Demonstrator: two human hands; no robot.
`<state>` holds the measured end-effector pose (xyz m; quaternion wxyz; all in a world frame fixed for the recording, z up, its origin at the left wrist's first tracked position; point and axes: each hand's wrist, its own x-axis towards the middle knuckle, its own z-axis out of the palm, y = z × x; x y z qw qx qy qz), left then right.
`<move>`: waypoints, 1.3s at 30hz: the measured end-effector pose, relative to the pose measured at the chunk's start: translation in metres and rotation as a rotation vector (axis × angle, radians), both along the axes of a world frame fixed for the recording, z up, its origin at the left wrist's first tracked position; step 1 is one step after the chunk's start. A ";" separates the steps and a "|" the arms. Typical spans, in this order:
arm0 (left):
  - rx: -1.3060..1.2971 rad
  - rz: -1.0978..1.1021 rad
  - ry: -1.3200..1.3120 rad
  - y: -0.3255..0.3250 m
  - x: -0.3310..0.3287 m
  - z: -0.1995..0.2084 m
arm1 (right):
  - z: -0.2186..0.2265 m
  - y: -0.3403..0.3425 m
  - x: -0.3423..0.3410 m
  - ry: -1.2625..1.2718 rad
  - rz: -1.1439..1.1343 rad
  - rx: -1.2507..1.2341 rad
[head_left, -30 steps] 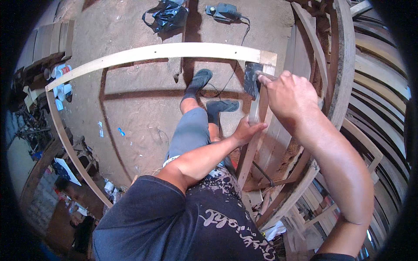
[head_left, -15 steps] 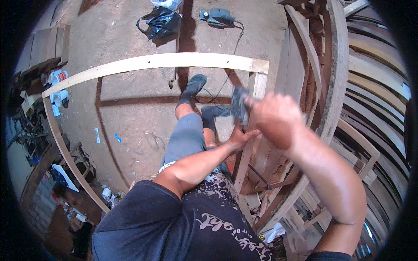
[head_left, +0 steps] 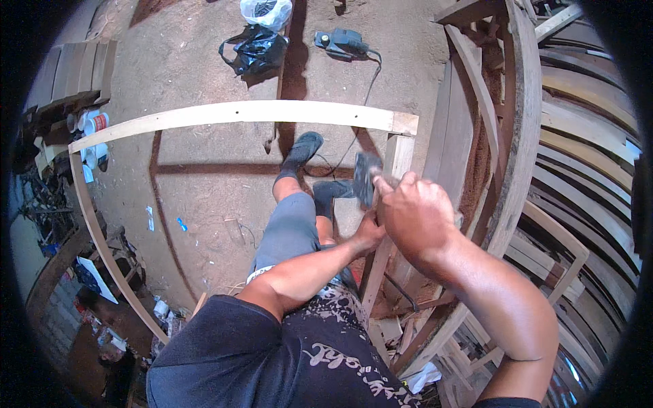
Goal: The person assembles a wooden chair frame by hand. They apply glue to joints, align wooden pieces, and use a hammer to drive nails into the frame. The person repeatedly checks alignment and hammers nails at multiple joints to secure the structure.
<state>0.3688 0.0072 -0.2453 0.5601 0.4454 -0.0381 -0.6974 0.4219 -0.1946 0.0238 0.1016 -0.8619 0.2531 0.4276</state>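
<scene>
A large pale wooden frame stands around my legs, with its right bar running down towards me. My right hand is wrapped around the handle of a hammer. The broad dark head of the hammer, slightly blurred, is just left of that bar. Lower on the same bar, my left hand grips the wood. Its fingertips are partly hidden behind my right hand, so anything small between them cannot be seen. Two dark holes show in the frame's far bar.
A corded power tool lies on the floor ahead, beside a black plastic bag and a whitish bag. Long boards are stacked at the right, behind a thick beam. White containers stand at the left.
My right hand and the hammer have shifted slightly left and lower, and the blur has lessened. My left hand stays at the right bar. The whole view has tilted a little.
</scene>
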 end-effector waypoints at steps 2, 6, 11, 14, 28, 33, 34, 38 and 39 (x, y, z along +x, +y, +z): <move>0.074 -0.173 -0.100 -0.006 0.013 0.020 | 0.017 -0.032 0.012 0.104 -0.035 0.086; 0.028 -0.261 -0.024 -0.012 0.024 0.011 | 0.003 -0.014 0.005 0.084 -0.115 -0.050; 0.049 -0.218 -0.109 -0.005 0.018 0.019 | 0.021 -0.043 0.004 -0.001 -0.210 0.013; 0.004 -0.140 0.157 -0.010 0.021 0.013 | 0.014 -0.012 -0.012 -0.142 -0.232 -0.138; 0.140 -0.270 0.130 -0.017 0.036 0.048 | -0.003 0.041 -0.176 -0.853 -1.427 -0.368; 0.039 -0.423 -0.023 -0.017 0.046 0.039 | -0.062 -0.007 -0.321 -0.766 -1.408 -0.845; 0.010 -0.473 -0.048 -0.015 0.050 0.036 | -0.073 -0.011 -0.358 -0.705 -1.427 -0.851; -0.123 -0.571 -0.375 -0.014 0.086 0.043 | -0.090 -0.015 -0.399 -0.470 -1.544 -0.756; -0.123 -0.498 -0.379 -0.017 0.103 0.056 | -0.091 -0.014 -0.397 -0.407 -1.546 -0.755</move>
